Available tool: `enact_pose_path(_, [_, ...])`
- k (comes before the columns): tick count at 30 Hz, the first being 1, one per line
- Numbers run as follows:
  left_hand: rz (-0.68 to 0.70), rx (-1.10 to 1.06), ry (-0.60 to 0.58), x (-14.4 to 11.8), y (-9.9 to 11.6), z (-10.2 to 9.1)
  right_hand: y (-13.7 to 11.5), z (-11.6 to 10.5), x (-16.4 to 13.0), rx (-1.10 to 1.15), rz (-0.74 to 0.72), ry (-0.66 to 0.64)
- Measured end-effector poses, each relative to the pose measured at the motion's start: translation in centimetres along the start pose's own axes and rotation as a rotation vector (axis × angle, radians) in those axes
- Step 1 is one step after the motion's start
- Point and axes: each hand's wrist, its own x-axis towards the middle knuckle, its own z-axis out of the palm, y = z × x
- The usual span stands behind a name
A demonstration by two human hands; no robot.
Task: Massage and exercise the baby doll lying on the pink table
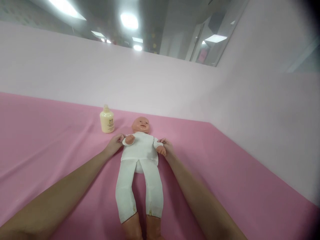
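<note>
A baby doll point(141, 156) in white top and white trousers lies on its back on the pink sheet point(50, 150), head away from me, bare feet toward me. My left hand point(115, 143) pinches the cuff of the doll's sleeve on the left side. My right hand point(167, 146) grips the sleeve on the right side, next to the doll's small hand. Both my forearms reach in from the bottom edge, one on each side of the doll.
A cream-coloured bottle point(107, 120) with a narrow cap stands upright on the sheet, just left of the doll's head. A pale pink wall point(175, 83) rises behind and along the right. Ceiling lights show above it.
</note>
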Motion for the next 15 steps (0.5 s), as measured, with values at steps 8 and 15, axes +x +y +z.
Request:
enact_pose_path(8, [-0.006, 0.207, 0.184, 0.1, -0.4, -0.1, -0.8, 1.1, -1.1, -0.105, -0.048, 0.14])
enact_pose_path(15, [-0.056, 0.379, 0.162, 0.0, -0.7, -0.3, -1.4, 1.1, -1.5, -0.47, -0.082, 0.116])
